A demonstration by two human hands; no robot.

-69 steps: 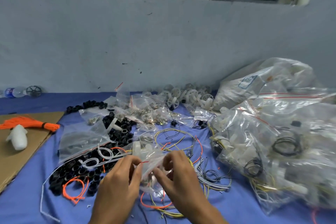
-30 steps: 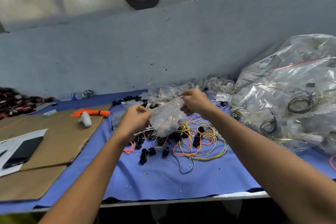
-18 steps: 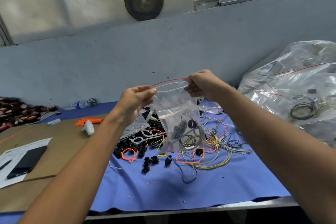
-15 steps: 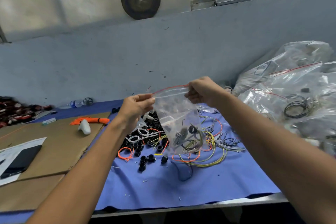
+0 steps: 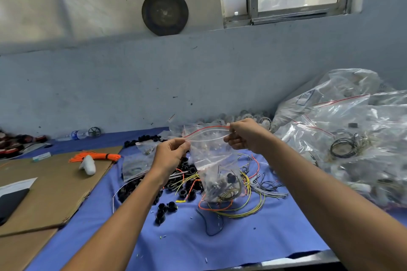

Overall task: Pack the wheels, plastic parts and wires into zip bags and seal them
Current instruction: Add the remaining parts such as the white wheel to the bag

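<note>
Two grips share one job in the head view. The left grip pinches one end of the mouth of a zip bag, and the right grip pinches the other end, thumb against curled fingers on each side. Between the grips the red-edged zip strip is drawn nearly straight, but its two lips stand apart, so the mouth looks unsealed.

The bag hangs below the grips. The small dark parts and coiled wires inside have sunk to its bottom corner. Holding it by the top corners probably serves that purpose: the weight pulls the load away from the strip, so nothing gets caught when the lips are pressed together. Whether the bag's bottom touches the surface I cannot tell.

Under the grips lie the loose wires, yellow, orange and grey. The black wheels are scattered beneath the left grip's wrist, within easy reach for the next bag. Just left of the left grip lie flat empty bags, and further that way a cardboard sheet carries an orange wire bundle. Right of the right grip rises a heap of filled bags, likely where this one goes once shut.
</note>
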